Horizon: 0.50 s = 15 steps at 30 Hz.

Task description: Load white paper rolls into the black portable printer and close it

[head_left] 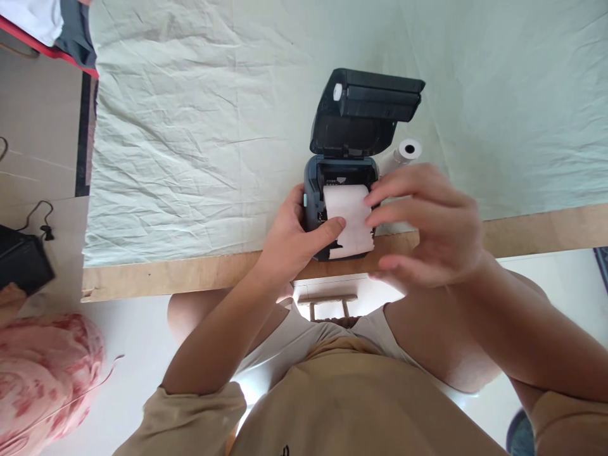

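A small dark receipt printer point(311, 183) lies at the table's front edge with its lid point(351, 133) swung up and back. White paper point(354, 218) from a roll inside hangs over the printer's front, and its end is torn ragged. My left hand point(304, 234) grips the printer's left side, with the thumb pressing on the paper. My right hand point(432, 221) is at the right side, its fingers apart and slightly blurred. Its fingertips reach the paper's right edge; whether they touch it I cannot tell. Behind that hand lies a spare white paper roll point(394, 158), partly hidden.
A wrinkled pale green cloth point(190, 126) covers the table, leaving a wooden edge point(190, 272) bare along the front. At the left are a black bag-like object point(21, 259) and pink patterned fabric point(47, 380). A dark container point(520, 434) stands at lower right.
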{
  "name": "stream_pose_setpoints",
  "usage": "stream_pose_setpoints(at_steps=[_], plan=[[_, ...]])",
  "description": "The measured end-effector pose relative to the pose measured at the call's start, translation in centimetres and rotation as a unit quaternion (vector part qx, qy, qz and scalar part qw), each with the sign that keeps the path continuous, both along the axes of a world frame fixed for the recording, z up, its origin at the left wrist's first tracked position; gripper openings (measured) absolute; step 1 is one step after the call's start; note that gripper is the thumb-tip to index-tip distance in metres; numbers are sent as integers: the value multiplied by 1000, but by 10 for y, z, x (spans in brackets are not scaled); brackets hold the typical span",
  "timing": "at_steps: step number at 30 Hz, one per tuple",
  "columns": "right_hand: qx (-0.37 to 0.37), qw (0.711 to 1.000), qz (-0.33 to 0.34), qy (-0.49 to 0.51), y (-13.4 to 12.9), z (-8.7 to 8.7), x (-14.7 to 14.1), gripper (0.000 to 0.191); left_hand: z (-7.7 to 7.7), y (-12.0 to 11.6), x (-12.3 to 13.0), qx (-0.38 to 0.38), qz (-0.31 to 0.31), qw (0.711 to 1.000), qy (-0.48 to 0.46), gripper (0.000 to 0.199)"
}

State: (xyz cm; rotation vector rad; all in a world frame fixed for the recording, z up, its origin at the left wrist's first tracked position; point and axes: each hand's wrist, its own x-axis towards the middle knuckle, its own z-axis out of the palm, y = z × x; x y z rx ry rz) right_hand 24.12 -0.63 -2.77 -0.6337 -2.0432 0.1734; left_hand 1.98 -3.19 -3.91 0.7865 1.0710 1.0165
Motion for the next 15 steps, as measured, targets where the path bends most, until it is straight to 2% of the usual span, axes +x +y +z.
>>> stream_pose_setpoints(at_steps=[2,4,7,9,12,15], plan=[[-13,996,-54,70,6,2,3,20,-1,-1,-1,8,-5,1000,8,57],[-65,989,-102,90,11,6,3,34,-2,-2,-1,13,-12,1000,15,60],[-138,982,-90,87,14,13,0,49,-2,-2,-1,16,-5,1000,27,63],[-141,979,-61,132,12,16,-3,39,-1,-1,-1,16,-3,999,31,60],[-175,969,-60,164,5,17,-4,11,-1,0,-2,13,-11,999,35,57],[-289,950,-76,92,-1,13,-2,40,-2,0,-4,9,-25,999,37,64]])
